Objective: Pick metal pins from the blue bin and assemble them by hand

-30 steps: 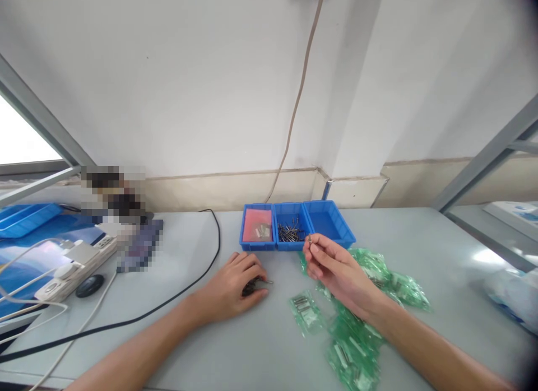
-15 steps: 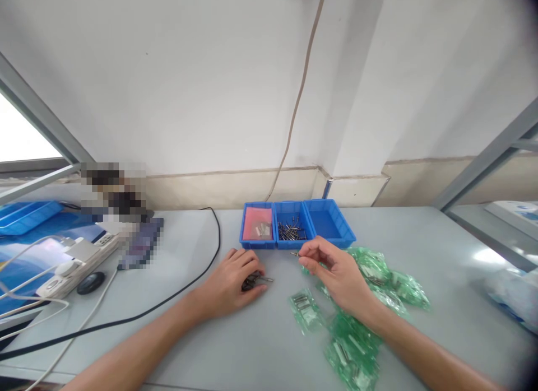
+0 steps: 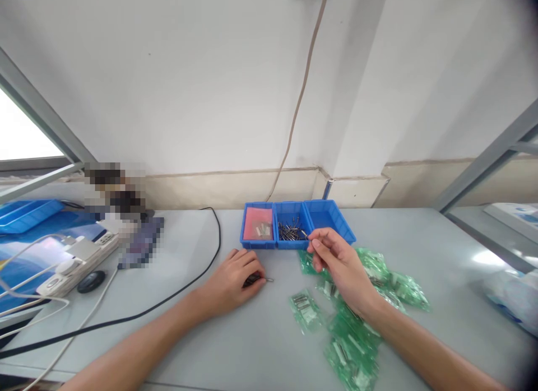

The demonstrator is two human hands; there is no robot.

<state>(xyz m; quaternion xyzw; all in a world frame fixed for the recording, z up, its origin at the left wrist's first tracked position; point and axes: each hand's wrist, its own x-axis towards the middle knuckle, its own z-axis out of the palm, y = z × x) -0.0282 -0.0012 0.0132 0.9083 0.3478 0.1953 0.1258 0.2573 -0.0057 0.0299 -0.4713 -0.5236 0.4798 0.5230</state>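
My left hand [image 3: 231, 282] rests on the table, fingers curled round several thin metal pin-like parts [image 3: 252, 279]; one tip sticks out past the thumb. In a pinch, my right hand [image 3: 338, 262] holds one slim metal part [image 3: 305, 234] at the front right corner of the middle blue bin [image 3: 290, 245]. A pile of similar metal parts [image 3: 291, 229] lies in that bin. To its left, the left blue bin [image 3: 242, 228] contains a pink sheet [image 3: 257, 214] with a small clear bag on it. Beyond my right hand stands the right blue bin [image 3: 328, 217], with bare floor showing.
Several green plastic bags of metal parts [image 3: 355, 346] lie under and around my right forearm. A single green bag [image 3: 305, 310] sits between my hands. At left are a black cable [image 3: 168, 296], a power strip [image 3: 63, 276] and a dark mouse-like object [image 3: 91, 281].
My right hand has moved slightly right and up, bringing its metal part to the middle bin's edge. My left hand's fingers have closed a little more over its parts.
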